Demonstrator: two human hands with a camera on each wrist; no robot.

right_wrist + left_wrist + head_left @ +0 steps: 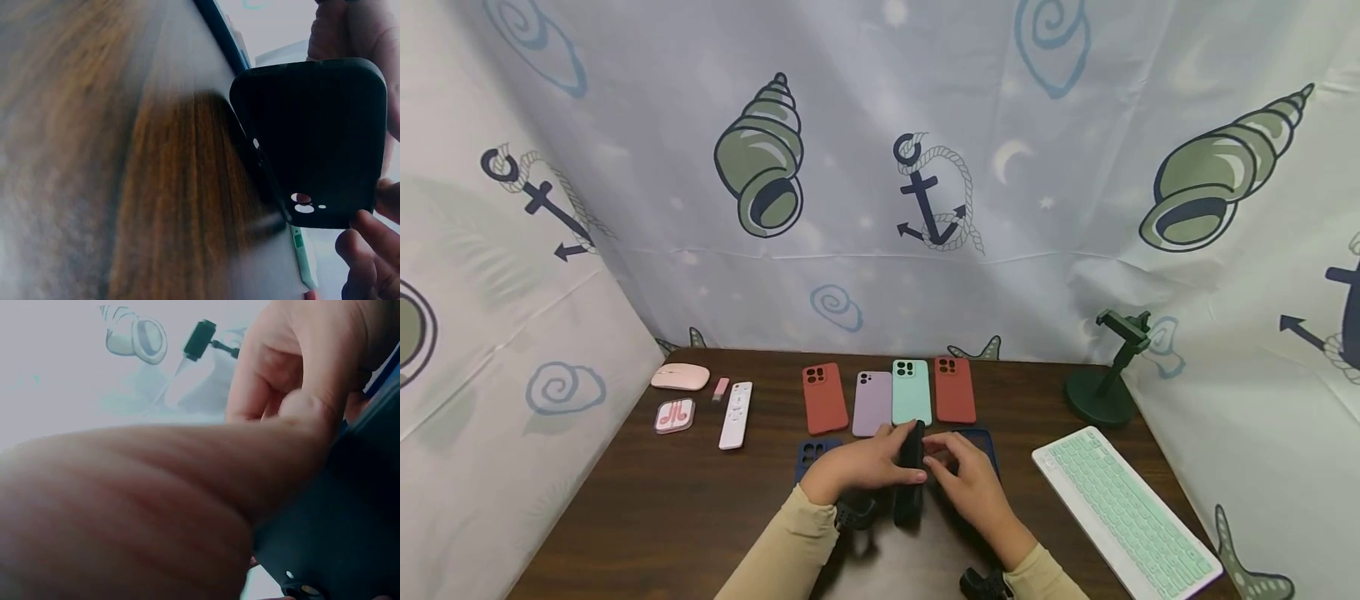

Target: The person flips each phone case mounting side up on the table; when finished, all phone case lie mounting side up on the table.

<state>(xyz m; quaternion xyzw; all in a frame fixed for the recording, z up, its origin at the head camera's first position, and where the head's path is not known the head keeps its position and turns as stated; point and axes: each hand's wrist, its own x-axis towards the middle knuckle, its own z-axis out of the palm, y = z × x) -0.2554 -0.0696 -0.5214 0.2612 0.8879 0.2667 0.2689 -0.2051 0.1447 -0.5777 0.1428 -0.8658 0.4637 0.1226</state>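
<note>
A black phone case [908,492] stands on its long edge above the table in the head view. My left hand [868,460] grips its upper part, thumb on the near side and fingers reaching over the far side. From the other side, my right hand [972,482] has bent fingers and thumb at the case's edge, pinching it. In the right wrist view the hollow inside of the black phone case [312,137] shows, with camera holes near one corner. My left thumb [156,494] fills much of the left wrist view, the right hand [306,356] beyond it.
Two red cases [825,400], a lilac case [872,404] and a mint case [912,387] lie behind my hands. Blue cases [814,454] are partly covered by them. A keyboard [1127,512] and green stand [1101,396] are right; a remote [736,417] and mouse [681,377] left.
</note>
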